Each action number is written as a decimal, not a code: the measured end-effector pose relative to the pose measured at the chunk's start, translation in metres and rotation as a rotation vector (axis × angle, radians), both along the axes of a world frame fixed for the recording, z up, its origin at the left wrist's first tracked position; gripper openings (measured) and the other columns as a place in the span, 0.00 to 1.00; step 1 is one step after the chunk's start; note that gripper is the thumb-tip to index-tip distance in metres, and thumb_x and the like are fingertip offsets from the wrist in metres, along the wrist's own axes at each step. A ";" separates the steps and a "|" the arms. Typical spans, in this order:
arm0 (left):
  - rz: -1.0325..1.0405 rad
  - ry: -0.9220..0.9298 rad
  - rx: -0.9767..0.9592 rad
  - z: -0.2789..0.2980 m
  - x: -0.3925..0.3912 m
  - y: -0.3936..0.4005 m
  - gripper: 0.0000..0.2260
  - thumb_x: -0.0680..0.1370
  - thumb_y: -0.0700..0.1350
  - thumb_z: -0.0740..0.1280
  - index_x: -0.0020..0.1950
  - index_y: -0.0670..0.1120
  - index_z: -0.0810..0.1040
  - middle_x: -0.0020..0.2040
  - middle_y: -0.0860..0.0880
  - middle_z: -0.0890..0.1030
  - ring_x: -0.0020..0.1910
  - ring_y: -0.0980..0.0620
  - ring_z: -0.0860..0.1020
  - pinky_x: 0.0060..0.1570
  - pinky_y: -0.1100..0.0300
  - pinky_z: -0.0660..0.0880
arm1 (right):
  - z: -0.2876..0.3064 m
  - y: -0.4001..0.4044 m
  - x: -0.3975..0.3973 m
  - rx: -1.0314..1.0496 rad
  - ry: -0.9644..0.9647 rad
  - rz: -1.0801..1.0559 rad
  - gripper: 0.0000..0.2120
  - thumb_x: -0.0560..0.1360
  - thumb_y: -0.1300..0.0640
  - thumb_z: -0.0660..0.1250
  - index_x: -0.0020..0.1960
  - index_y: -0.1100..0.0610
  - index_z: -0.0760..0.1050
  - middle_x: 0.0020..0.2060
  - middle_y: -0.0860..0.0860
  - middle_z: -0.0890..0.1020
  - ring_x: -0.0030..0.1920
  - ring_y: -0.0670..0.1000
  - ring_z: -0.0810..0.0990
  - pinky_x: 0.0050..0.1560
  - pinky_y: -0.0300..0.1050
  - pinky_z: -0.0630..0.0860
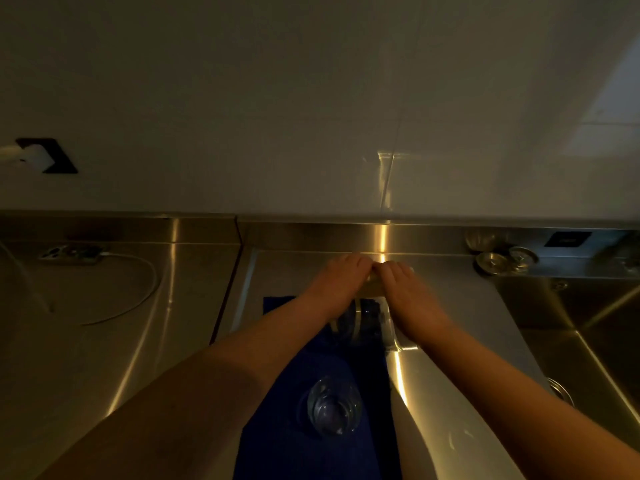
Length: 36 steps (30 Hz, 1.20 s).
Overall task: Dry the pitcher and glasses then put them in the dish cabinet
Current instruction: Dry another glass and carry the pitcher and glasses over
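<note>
A clear glass pitcher (362,322) stands at the far end of a dark blue towel (311,445) spread on the steel counter (138,323). Both my hands reach over it from either side. My left hand (334,282) and my right hand (410,294) curl round its upper part, and their fingertips meet at the far side. The dim light hides the pitcher's rim and what lies between my palms. A clear drinking glass (334,407) stands on the towel nearer to me, between my forearms, untouched.
A steel sink basin (588,341) drops away at the right, with small metal strainers (498,261) on its back ledge. A power strip (71,252) and a looping white cable (138,299) lie on the counter at the left. The tiled wall (311,116) is right behind.
</note>
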<state>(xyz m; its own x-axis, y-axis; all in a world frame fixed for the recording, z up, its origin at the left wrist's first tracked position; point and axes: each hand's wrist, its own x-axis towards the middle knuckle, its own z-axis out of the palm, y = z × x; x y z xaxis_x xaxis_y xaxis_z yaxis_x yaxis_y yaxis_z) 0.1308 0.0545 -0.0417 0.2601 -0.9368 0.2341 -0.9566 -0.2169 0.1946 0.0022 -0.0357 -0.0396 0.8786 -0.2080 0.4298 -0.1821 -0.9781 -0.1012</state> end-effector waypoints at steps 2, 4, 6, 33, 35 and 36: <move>-0.005 -0.062 0.016 0.007 0.007 0.007 0.16 0.75 0.36 0.64 0.63 0.42 0.71 0.59 0.43 0.74 0.56 0.45 0.72 0.51 0.57 0.67 | 0.002 0.006 0.005 0.036 -0.017 0.018 0.29 0.57 0.68 0.77 0.57 0.65 0.74 0.47 0.61 0.80 0.46 0.61 0.80 0.43 0.51 0.76; 0.006 -0.130 0.046 0.009 0.014 0.015 0.18 0.74 0.34 0.65 0.64 0.42 0.70 0.59 0.43 0.73 0.56 0.45 0.72 0.51 0.56 0.67 | -0.001 0.012 0.012 0.060 -0.012 0.037 0.28 0.59 0.65 0.78 0.57 0.64 0.74 0.48 0.60 0.80 0.46 0.60 0.79 0.43 0.50 0.75; 0.030 -0.161 0.090 0.008 0.018 0.021 0.18 0.75 0.34 0.63 0.64 0.43 0.69 0.61 0.43 0.73 0.58 0.45 0.72 0.53 0.56 0.67 | -0.010 0.017 0.021 0.116 -0.009 0.045 0.25 0.62 0.62 0.77 0.57 0.63 0.73 0.48 0.60 0.79 0.47 0.59 0.78 0.43 0.49 0.74; 0.161 -0.031 0.118 -0.029 0.013 0.013 0.23 0.73 0.33 0.67 0.66 0.41 0.67 0.64 0.43 0.69 0.62 0.46 0.67 0.58 0.58 0.65 | -0.061 0.010 0.045 0.130 0.052 -0.037 0.29 0.57 0.61 0.78 0.55 0.65 0.73 0.45 0.59 0.78 0.42 0.58 0.78 0.38 0.50 0.76; 0.194 -0.003 0.050 -0.034 0.016 0.022 0.20 0.73 0.32 0.66 0.63 0.39 0.70 0.61 0.42 0.71 0.60 0.44 0.69 0.54 0.58 0.65 | -0.058 0.013 0.049 0.109 0.046 -0.018 0.29 0.59 0.60 0.78 0.56 0.64 0.72 0.46 0.58 0.78 0.43 0.58 0.78 0.41 0.50 0.76; 0.214 0.019 0.017 -0.037 0.018 0.026 0.17 0.73 0.33 0.66 0.61 0.39 0.71 0.59 0.41 0.73 0.58 0.43 0.70 0.52 0.57 0.66 | -0.056 0.016 0.052 0.101 0.041 0.000 0.28 0.59 0.61 0.77 0.57 0.63 0.72 0.47 0.58 0.78 0.44 0.58 0.78 0.42 0.50 0.76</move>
<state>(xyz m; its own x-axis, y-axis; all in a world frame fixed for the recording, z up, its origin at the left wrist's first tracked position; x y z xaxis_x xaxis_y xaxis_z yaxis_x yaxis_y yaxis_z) 0.1487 0.0806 -0.0785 0.4580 -0.8634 0.2116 -0.8844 -0.4185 0.2068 0.0542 -0.0198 -0.0953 0.8948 -0.2486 0.3707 -0.1880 -0.9632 -0.1921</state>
